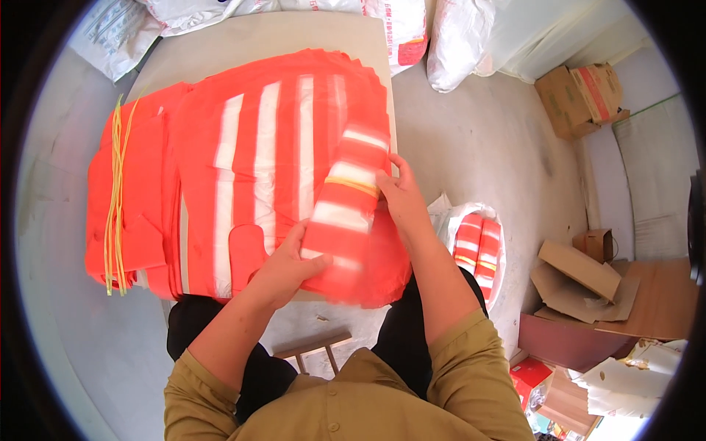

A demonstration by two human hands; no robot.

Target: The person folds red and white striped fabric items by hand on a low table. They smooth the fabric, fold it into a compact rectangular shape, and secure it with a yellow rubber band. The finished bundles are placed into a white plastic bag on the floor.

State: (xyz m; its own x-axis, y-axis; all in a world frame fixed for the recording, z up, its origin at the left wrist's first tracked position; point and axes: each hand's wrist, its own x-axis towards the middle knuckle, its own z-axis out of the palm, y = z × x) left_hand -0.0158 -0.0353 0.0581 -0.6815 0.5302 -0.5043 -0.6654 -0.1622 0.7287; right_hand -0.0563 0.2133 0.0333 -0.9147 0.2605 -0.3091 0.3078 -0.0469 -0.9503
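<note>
A folded bundle of red plastic bags with white stripes (337,214) is tilted over the near right part of the table, with a yellow band (351,184) around its middle. My left hand (283,272) grips its lower end, thumb on top. Around the upper right side, near the band, my right hand (401,192) is closed on it. The bundle is partly smeared by motion. Beneath lies a wide stack of flat red bags with white stripes (246,147). Long yellow strips (116,206) are draped over the folded red pile (143,220) at the left.
To the right of my leg, an open white sack (498,283) on the floor holds banded red-and-white bundles (468,239). White sacks (460,44) line the far side. Cardboard boxes (581,99) stand far right, with an open carton (581,275) nearer. A wooden stool frame (315,345) shows between my legs.
</note>
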